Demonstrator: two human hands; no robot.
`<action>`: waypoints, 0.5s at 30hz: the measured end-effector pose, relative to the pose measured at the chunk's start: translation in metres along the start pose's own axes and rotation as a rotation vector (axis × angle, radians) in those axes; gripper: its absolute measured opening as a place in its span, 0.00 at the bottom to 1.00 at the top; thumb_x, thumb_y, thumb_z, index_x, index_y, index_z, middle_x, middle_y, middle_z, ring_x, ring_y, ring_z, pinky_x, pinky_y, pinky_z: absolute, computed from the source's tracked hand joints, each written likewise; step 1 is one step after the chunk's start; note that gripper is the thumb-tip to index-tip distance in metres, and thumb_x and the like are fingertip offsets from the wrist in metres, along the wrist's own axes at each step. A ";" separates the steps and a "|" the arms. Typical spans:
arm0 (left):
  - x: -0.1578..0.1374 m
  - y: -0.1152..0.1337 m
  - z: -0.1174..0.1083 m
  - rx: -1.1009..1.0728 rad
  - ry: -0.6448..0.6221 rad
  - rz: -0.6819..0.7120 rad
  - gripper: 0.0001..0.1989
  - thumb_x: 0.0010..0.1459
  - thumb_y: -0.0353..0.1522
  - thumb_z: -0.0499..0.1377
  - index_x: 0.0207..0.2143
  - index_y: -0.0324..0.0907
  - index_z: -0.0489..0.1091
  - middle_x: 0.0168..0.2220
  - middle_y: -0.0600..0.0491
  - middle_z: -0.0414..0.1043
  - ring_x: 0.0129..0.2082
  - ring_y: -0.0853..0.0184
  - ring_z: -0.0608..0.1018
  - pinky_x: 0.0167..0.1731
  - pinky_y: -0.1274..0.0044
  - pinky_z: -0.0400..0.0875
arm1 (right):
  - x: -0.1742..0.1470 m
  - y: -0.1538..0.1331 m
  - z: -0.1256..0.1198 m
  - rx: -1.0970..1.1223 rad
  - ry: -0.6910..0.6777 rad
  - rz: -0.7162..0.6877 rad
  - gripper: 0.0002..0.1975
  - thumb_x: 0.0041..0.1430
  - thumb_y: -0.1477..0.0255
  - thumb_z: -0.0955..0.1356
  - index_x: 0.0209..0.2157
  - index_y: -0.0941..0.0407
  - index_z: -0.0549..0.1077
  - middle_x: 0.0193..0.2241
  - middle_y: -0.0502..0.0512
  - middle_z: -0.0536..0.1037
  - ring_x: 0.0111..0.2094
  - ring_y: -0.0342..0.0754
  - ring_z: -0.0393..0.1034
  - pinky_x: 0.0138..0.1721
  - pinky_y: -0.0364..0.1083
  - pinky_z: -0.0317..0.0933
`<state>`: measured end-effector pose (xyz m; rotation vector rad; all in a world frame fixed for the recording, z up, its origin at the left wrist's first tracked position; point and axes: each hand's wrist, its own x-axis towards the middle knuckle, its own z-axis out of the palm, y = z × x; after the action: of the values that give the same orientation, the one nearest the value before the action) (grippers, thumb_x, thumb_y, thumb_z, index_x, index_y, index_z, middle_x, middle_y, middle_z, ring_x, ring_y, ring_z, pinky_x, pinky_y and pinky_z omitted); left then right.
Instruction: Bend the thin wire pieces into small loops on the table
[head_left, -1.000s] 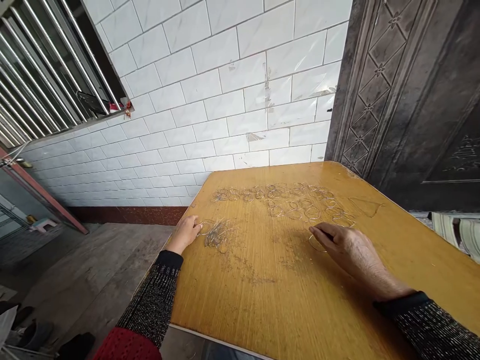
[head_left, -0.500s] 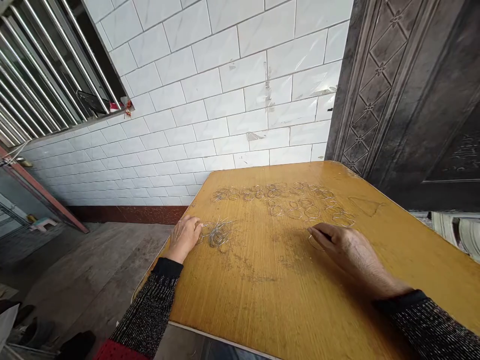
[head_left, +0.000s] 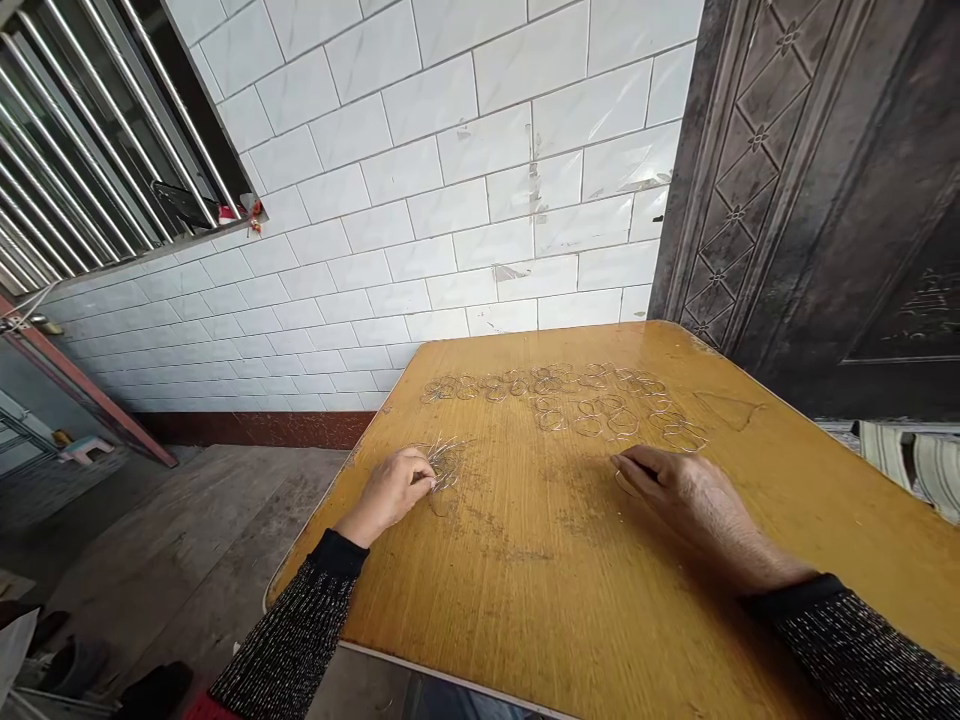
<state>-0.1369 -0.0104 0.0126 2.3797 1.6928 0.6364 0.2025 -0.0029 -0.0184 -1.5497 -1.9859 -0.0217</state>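
At the table's left side my left hand (head_left: 395,490) pinches into a tangled pile of thin wire (head_left: 448,458), its thumb and forefinger together on the strands. How many strands it grips is too fine to tell. My right hand (head_left: 679,490) rests low over the right half of the table, fingers closed on a thin wire loop (head_left: 622,482), most of which the hand hides. Beyond both hands, a row of wire loops (head_left: 517,383) lies across the far part of the table. A shorter second row of loops (head_left: 600,416) sits just nearer.
The yellow wooden table (head_left: 510,600) stands against a white tiled wall (head_left: 420,240). A loose bent wire (head_left: 731,408) lies near its right edge. To the right is a dark patterned door (head_left: 810,250); a barred window (head_left: 90,130) is at upper left.
My left hand has moved right, from the left edge of the wire pile onto it, and now pinches there. My right hand has stayed almost in place.
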 end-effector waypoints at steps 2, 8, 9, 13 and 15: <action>0.001 0.002 -0.004 -0.043 0.073 -0.010 0.08 0.50 0.30 0.54 0.21 0.41 0.69 0.29 0.51 0.70 0.30 0.67 0.72 0.32 0.78 0.62 | 0.000 -0.001 -0.001 0.001 -0.004 -0.004 0.20 0.57 0.62 0.56 0.18 0.55 0.65 0.16 0.52 0.70 0.18 0.43 0.60 0.21 0.41 0.46; 0.003 0.014 -0.023 -0.259 0.230 -0.148 0.08 0.48 0.33 0.55 0.20 0.39 0.67 0.23 0.54 0.69 0.25 0.69 0.70 0.27 0.79 0.62 | 0.001 -0.005 -0.004 -0.003 -0.020 0.027 0.20 0.57 0.61 0.56 0.17 0.55 0.62 0.15 0.50 0.67 0.17 0.42 0.57 0.21 0.40 0.45; 0.004 0.016 -0.026 -0.299 0.233 -0.184 0.08 0.48 0.34 0.55 0.21 0.39 0.67 0.22 0.55 0.68 0.23 0.70 0.69 0.25 0.79 0.61 | 0.001 -0.006 -0.004 -0.005 -0.025 0.031 0.19 0.57 0.62 0.56 0.17 0.55 0.62 0.15 0.50 0.67 0.17 0.42 0.57 0.21 0.40 0.45; 0.003 0.027 -0.029 -0.456 0.209 -0.269 0.09 0.47 0.36 0.55 0.23 0.39 0.67 0.19 0.57 0.66 0.17 0.74 0.65 0.20 0.81 0.58 | 0.001 -0.006 -0.004 -0.008 -0.028 0.024 0.19 0.56 0.62 0.57 0.17 0.56 0.62 0.15 0.50 0.66 0.17 0.41 0.56 0.21 0.41 0.44; 0.002 0.036 -0.028 -0.513 0.176 -0.271 0.09 0.48 0.36 0.55 0.23 0.38 0.67 0.21 0.56 0.67 0.18 0.73 0.67 0.20 0.81 0.59 | 0.001 -0.007 -0.005 0.001 -0.025 0.007 0.19 0.57 0.63 0.57 0.17 0.56 0.62 0.15 0.50 0.66 0.17 0.41 0.56 0.21 0.41 0.44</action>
<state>-0.1168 -0.0251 0.0514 1.7528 1.6254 1.0988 0.1986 -0.0055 -0.0116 -1.5639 -1.9993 0.0015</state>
